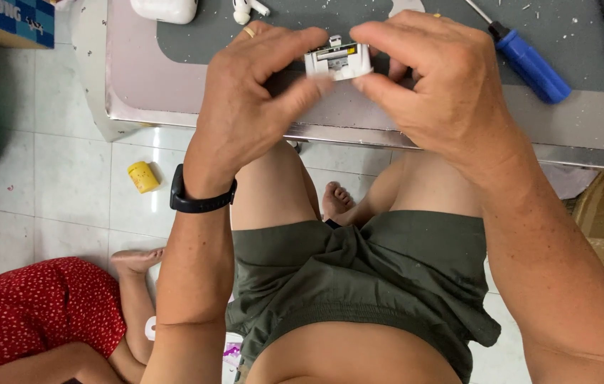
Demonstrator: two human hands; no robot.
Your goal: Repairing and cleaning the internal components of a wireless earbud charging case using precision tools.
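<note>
Yellow jar (pixel 143 177) sits on the floor at far left. Left hand (pixel 245 92) pinches the white case (pixel 338 61) from its left end, right hand (pixel 433 85) from its right, fingers clamped, long axis crosswise above the desk (pixel 174 92) edge. Earbud (pixel 242 10) behind; blue screwdriver (pixel 529 64) further right.

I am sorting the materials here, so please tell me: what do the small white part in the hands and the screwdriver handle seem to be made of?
Small white part, held by the left hand and right hand: probably moulded plastic, smooth matt shell; the inside is too small to tell. Screwdriver handle: likely blue plastic or rubber, slightly glossy, on a thin shiny shaft that looks like metal.
</note>
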